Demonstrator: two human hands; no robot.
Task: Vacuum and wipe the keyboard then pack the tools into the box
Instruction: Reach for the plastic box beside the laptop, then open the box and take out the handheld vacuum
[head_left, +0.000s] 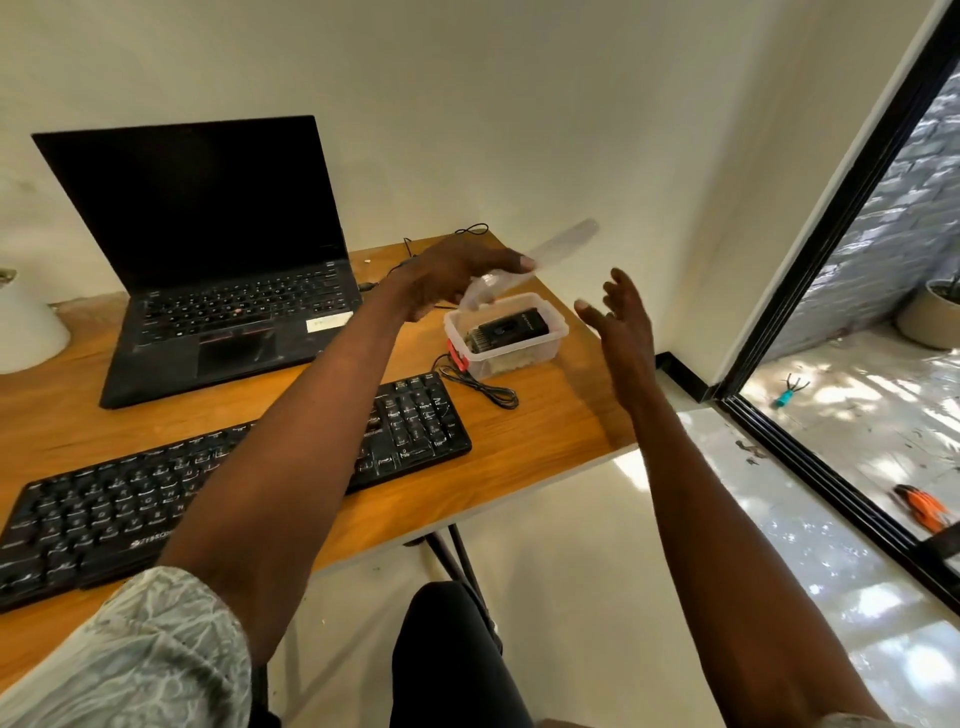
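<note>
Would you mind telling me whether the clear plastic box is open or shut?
Open: the left hand holds the lid above the box.

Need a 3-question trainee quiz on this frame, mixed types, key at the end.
1. True or false: the clear lid is already seated on the plastic box.
2. Which hand holds the lid? A) left hand B) right hand
3. Fill in: the black device lies inside the ____.

Key: 1 false, the lid is held tilted above the box. 2 A; the right hand is open beside the box. 3 box.
</note>
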